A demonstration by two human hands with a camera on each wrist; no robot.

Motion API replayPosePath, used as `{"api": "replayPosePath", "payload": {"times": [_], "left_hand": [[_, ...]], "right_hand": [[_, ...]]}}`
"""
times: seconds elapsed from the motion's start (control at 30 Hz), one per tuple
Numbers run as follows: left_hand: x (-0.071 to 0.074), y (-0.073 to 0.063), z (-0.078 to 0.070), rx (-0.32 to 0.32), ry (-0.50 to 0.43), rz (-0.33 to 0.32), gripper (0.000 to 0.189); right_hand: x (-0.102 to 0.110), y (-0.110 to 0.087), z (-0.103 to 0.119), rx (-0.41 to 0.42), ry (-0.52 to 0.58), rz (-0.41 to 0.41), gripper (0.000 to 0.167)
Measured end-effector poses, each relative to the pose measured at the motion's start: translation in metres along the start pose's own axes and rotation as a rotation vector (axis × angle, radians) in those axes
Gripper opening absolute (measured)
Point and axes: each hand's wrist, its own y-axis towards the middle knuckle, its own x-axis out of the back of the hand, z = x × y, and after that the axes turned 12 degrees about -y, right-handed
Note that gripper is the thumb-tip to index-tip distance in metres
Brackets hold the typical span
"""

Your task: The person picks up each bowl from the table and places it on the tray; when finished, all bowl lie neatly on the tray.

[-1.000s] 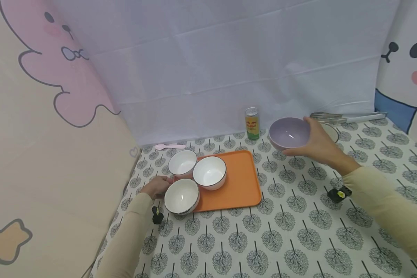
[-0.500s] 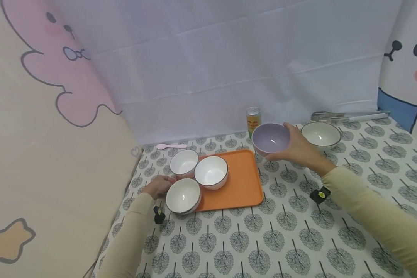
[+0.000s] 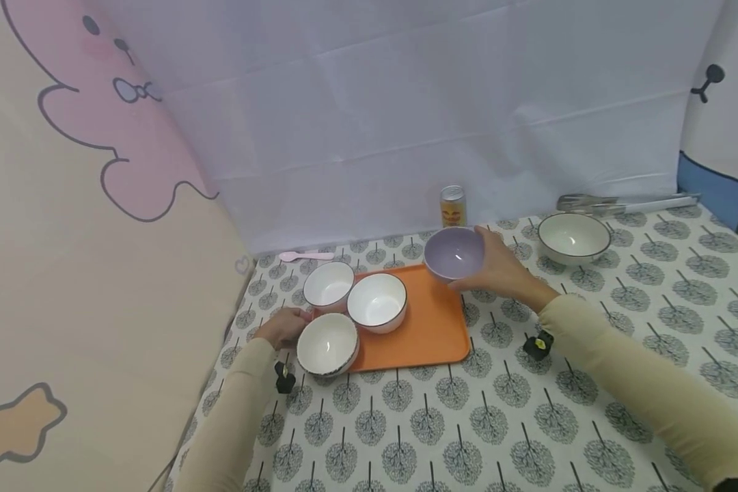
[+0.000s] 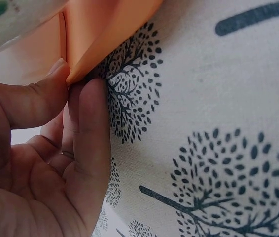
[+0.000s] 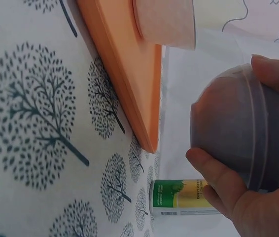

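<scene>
My right hand (image 3: pixel 498 273) grips a purple bowl (image 3: pixel 454 253) by its side, thumb at the rim and fingers on the lower wall. In the right wrist view the bowl (image 5: pixel 233 123) hangs above the table, near the far right corner of an orange tray (image 3: pixel 433 328). At the tray's left end, my left hand (image 3: pixel 284 326) pinches its edge between thumb and fingers; the left wrist view shows the tray edge (image 4: pixel 90 54) in that pinch. Three bowls sit at the tray's left part: a back bowl (image 3: pixel 329 283), a middle bowl (image 3: pixel 377 301) and a front bowl (image 3: pixel 327 344).
Behind the purple bowl stands a drink can (image 3: pixel 453 205). Another white bowl (image 3: pixel 573 236) is on the right, in front of metal utensils (image 3: pixel 627 203) along the white backdrop. A pink spoon (image 3: pixel 307 256) lies behind the tray. Tree-patterned cloth (image 3: pixel 455 437) covers the table.
My right hand has carried the purple bowl leftward, from near the white bowl at the right to the tray's far right corner. The left hand keeps its pinch on the tray.
</scene>
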Motion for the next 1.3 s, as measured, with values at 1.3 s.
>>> {"api": "replayPosePath", "payload": {"times": [1.3], "left_hand": [[0.0, -0.002, -0.001, 0.003, -0.046, -0.001, 0.035]], "right_hand": [[-0.053, 0.041, 0.007, 0.084, 0.028, 0.057, 0.11]]}}
